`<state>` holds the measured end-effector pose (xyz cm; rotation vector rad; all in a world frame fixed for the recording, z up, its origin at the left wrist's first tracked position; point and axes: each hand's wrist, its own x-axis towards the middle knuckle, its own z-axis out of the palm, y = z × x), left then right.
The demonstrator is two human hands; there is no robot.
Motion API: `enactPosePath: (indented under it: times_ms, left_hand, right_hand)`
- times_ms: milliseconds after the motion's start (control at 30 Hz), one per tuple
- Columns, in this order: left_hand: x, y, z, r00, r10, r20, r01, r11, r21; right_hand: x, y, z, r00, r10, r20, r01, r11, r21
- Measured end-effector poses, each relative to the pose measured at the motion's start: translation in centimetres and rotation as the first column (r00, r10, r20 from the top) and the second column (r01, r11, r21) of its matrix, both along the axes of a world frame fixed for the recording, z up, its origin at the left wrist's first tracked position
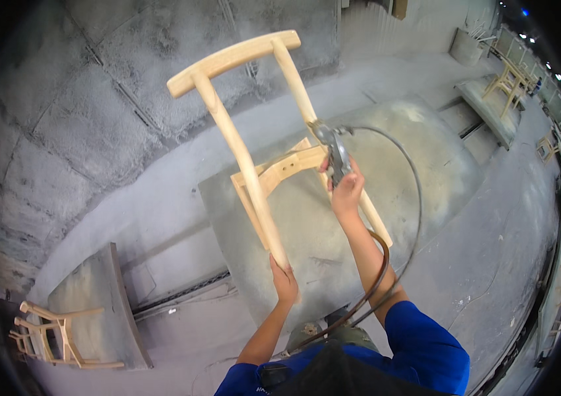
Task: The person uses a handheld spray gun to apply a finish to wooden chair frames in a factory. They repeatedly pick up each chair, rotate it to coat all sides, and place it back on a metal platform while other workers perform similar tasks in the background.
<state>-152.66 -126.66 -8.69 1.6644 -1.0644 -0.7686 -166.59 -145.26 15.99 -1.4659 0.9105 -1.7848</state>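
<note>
A pale wooden chair frame [241,153] stands tilted in front of me, its curved top rail toward the far side. Two round posts run from that rail toward me, with a screw-holed cross piece between them. My left hand [284,282] grips the near end of the left post. In my right hand [347,193] is a grey metal spray gun [334,148], its head close to the right post. A dark hose [417,178] loops from the gun, and a brown hose [383,261] passes along my right forearm.
Under the frame lies a broad, paint-dusted board [425,148]. Another board [89,297] at lower left carries more wooden chair frames [62,330]. At far right, a wooden chair [508,84] stands on a platform, near a bucket [466,47]. A dusty grey wall [36,165] rises at left.
</note>
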Motion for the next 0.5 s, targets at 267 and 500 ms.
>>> enactPosePath:
  times_ms: [267,500]
  left_hand:
    - [-0.4,2.6,-1.5,0.996,-0.058,0.06,0.057,0.998,0.025]
    - [-0.3,6.3,-2.0,0.948,-0.229,0.22,0.221,0.973,0.061]
  right_hand:
    - [4.3,4.5,3.6,0.967,0.036,-0.252,-0.082,0.981,-0.175]
    - [8.5,7.9,8.8,0.908,0.394,-0.139,-0.391,0.919,0.053]
